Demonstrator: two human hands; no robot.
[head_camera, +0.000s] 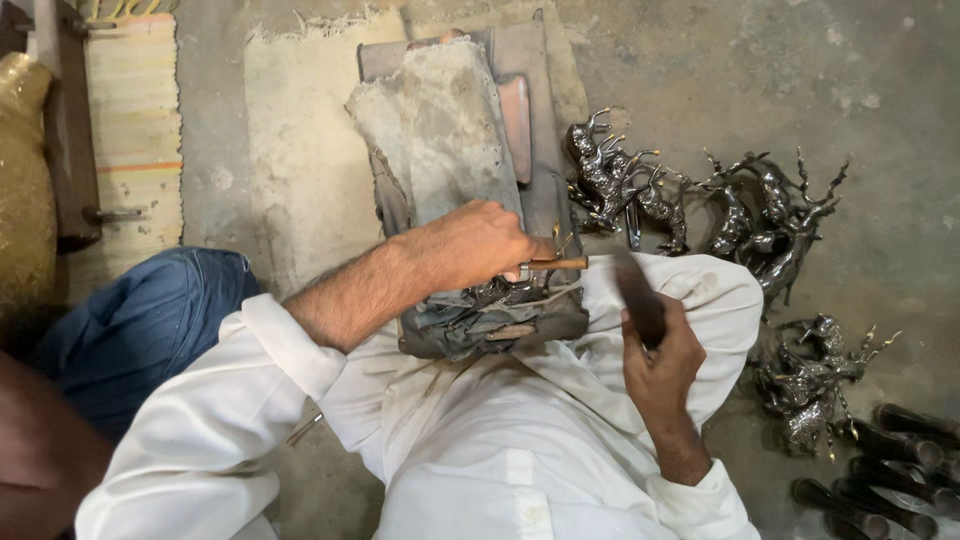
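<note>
Chisel (562, 263) sits level over a small dark metal figure (505, 292), pinched tight in the left hand (470, 245), with the figure lying on a grey padded block (440, 140) at the person's lap. Right hand (660, 355) is clamped round a dark hammer (637, 295), its head just right of the chisel's end. Further right on the concrete floor (890, 90) lie more dark antlered figurines (700, 195), and dark tools (880, 470) at near right.

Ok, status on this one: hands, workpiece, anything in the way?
Left hand grips chisel on figurine. Right hand holds hammer. Finished figurines lie aside.
</note>
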